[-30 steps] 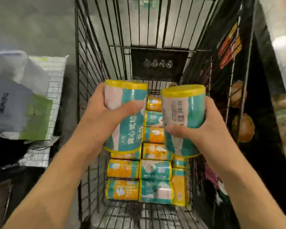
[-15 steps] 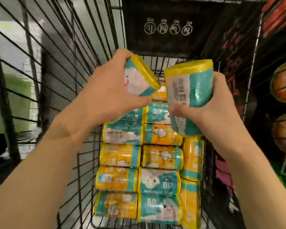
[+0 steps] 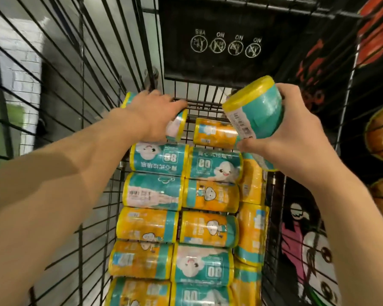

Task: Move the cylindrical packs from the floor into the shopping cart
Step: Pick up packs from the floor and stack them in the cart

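Left hand (image 3: 152,117): clasped over a teal pack (image 3: 175,127) lying crosswise at the far end of the shopping cart (image 3: 111,120). Right hand (image 3: 281,133): gripping a second teal pack (image 3: 255,107), tilted, above the orange pack (image 3: 215,134); open slot just below.

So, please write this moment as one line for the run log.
left hand: laying teal pack at cart's far end | right hand: holding second teal pack above the rows | cart: partly filled
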A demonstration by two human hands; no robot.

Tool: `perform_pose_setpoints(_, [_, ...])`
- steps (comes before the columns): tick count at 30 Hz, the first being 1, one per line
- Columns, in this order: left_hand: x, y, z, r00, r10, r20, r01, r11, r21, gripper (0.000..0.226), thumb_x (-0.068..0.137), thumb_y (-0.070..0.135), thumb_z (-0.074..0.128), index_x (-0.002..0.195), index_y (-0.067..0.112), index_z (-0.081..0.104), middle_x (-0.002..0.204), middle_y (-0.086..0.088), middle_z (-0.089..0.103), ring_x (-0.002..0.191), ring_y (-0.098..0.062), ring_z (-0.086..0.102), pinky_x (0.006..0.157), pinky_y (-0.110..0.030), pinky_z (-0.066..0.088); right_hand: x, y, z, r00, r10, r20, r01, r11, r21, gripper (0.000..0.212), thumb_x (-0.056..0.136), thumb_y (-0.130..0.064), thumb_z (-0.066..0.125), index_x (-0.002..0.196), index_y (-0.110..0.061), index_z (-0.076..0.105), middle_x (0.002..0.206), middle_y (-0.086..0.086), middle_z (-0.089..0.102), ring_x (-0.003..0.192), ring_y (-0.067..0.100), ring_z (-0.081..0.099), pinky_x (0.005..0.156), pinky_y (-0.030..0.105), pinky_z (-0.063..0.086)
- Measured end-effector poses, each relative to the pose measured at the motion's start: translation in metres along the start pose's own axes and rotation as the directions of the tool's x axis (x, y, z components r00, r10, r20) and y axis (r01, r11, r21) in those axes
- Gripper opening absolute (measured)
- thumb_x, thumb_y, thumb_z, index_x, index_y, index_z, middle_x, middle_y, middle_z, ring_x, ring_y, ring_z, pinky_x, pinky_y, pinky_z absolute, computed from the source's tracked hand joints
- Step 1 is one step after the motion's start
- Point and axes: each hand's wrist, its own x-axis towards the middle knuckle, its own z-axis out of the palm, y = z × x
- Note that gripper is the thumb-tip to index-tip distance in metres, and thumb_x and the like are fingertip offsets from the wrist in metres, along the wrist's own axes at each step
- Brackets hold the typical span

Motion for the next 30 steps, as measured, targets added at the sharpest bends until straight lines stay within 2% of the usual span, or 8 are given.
perform_pose_setpoints(3, [0.007, -0.001, 0.006, 1.000, -0.003, 0.023, 0.004, 0.999, -0.050, 0.108, 0.069, 0.048, 0.085, 0.155, 0.023, 0.024, 0.141, -0.011, 0.051, 0.131, -0.037, 0.047, 0.108, -0.050, 0.039, 0.015, 0.008, 0.001, 0.999, 0.030, 0.016, -0.028, 0.997, -0.067, 0.086, 0.062, -0.038, 0.093, 0.124, -0.047, 0.034, 0.107, -0.019, 0.055, 0.103, 0.020, 0.061, 0.090, 0.053, 0.054])
perform_pose_setpoints(7, [0.018, 0.000, 0.009, 1.000, 0.013, 0.015, -0.012, 0.997, -0.080, 0.105, 0.072, 0.041, 0.084, 0.155, 0.022, 0.022, 0.142, -0.012, 0.049, 0.130, -0.036, 0.047, 0.106, -0.048, 0.040, 0.029, 0.019, 0.006, 0.993, 0.119, -0.022, -0.119, 0.993, -0.014, 0.082, 0.064, -0.033, 0.094, 0.123, -0.039, 0.037, 0.108, -0.015, 0.056, 0.105, 0.018, 0.060, 0.091, 0.048, 0.055])
perform_pose_setpoints(11, [0.032, 0.004, 0.023, 0.999, 0.013, 0.045, -0.007, 0.993, -0.118, 0.104, 0.076, 0.042, 0.081, 0.158, 0.023, 0.019, 0.147, -0.012, 0.044, 0.136, -0.034, 0.043, 0.108, -0.047, 0.039, 0.034, 0.025, 0.010, 0.980, 0.181, -0.077, -0.181, 0.983, 0.011, 0.080, 0.065, -0.034, 0.094, 0.117, -0.038, 0.034, 0.112, -0.011, 0.055, 0.106, 0.018, 0.059, 0.092, 0.046, 0.055])
perform_pose_setpoints(14, [0.038, 0.002, 0.024, 0.996, 0.031, 0.078, -0.016, 0.984, -0.179, 0.100, 0.078, 0.048, 0.076, 0.158, 0.024, 0.021, 0.144, -0.014, 0.046, 0.135, -0.035, 0.043, 0.106, -0.048, 0.039, 0.037, 0.028, 0.012, 0.976, 0.200, -0.082, -0.199, 0.980, 0.021, 0.082, 0.064, -0.035, 0.094, 0.119, -0.038, 0.033, 0.114, -0.010, 0.055, 0.104, 0.016, 0.058, 0.084, 0.038, 0.054])
perform_pose_setpoints(18, [0.034, -0.001, 0.020, 0.998, 0.031, 0.049, -0.017, 0.962, -0.272, 0.093, 0.080, 0.055, 0.072, 0.154, 0.019, 0.029, 0.142, -0.015, 0.050, 0.133, -0.037, 0.046, 0.108, -0.052, 0.040, 0.036, 0.027, 0.014, 0.979, 0.196, -0.064, -0.194, 0.980, 0.038, 0.080, 0.066, -0.034, 0.093, 0.119, -0.037, 0.033, 0.099, -0.020, 0.048, 0.094, 0.007, 0.055, 0.070, 0.026, 0.048])
perform_pose_setpoints(20, [0.028, -0.003, 0.019, 0.999, 0.033, 0.015, -0.027, 0.959, -0.280, 0.088, 0.080, 0.054, 0.072, 0.151, 0.019, 0.034, 0.138, -0.014, 0.051, 0.131, -0.037, 0.047, 0.106, -0.054, 0.039, 0.035, 0.025, 0.017, 0.979, 0.195, -0.054, -0.195, 0.981, 0.017, 0.082, 0.065, -0.034, 0.094, 0.123, -0.036, 0.036, 0.103, -0.019, 0.051, 0.100, 0.011, 0.057, 0.076, 0.031, 0.053])
perform_pose_setpoints(23, [0.016, -0.010, 0.013, 0.999, 0.001, -0.049, -0.015, 0.959, -0.281, 0.090, 0.081, 0.049, 0.072, 0.154, 0.020, 0.028, 0.143, -0.016, 0.049, 0.133, -0.039, 0.045, 0.107, -0.056, 0.039, 0.032, 0.019, 0.021, 0.981, 0.190, -0.048, -0.193, 0.980, -0.049, 0.088, 0.062, -0.038, 0.094, 0.130, -0.035, 0.038, 0.117, -0.009, 0.057, 0.110, 0.020, 0.059, 0.089, 0.050, 0.057])
perform_pose_setpoints(30, [-0.013, -0.023, -0.003, 0.998, -0.037, -0.045, 0.026, 0.973, -0.230, 0.076, 0.087, 0.051, 0.066, 0.150, 0.020, 0.034, 0.135, -0.014, 0.051, 0.123, -0.035, 0.052, 0.096, -0.050, 0.047, 0.022, -0.009, 0.026, 0.996, 0.085, 0.019, -0.080, 0.983, -0.166, 0.097, 0.062, -0.038, 0.093, 0.140, -0.031, 0.036, 0.117, -0.007, 0.058, 0.107, 0.023, 0.060, 0.091, 0.054, 0.055])
